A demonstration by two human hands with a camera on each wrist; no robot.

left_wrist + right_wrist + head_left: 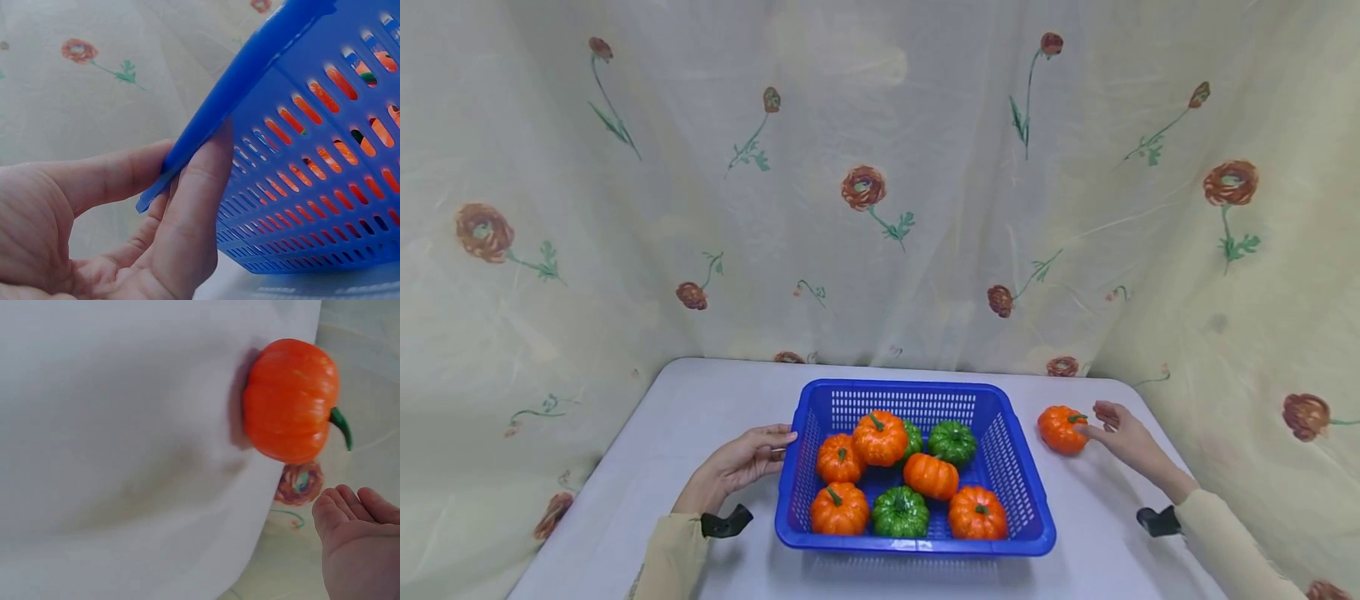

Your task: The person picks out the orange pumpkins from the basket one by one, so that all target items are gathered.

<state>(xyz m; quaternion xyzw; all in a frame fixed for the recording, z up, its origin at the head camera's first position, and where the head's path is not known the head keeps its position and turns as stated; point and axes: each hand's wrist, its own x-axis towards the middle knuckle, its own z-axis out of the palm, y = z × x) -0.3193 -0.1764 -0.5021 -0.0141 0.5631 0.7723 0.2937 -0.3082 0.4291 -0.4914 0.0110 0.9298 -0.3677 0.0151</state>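
A blue plastic basket (917,546) with slotted walls holds several small orange pumpkins (839,509) and three green ones (901,512). My left hand (741,462) pinches the basket's left rim; in the left wrist view the thumb and a finger (194,206) lie on either side of that rim (206,112). To the right of the basket a single orange pumpkin (1062,430) with a green stem sits on the table. Beside it is my right hand (1123,437), its fingers loosely bent and holding nothing. In the right wrist view this pumpkin (290,403) stands apart from the hand (362,544).
The white table (715,392) has rounded far corners. A pale curtain (880,292) with printed red flowers hangs behind it and along both sides. Black straps (727,522) are seen at both wrists.
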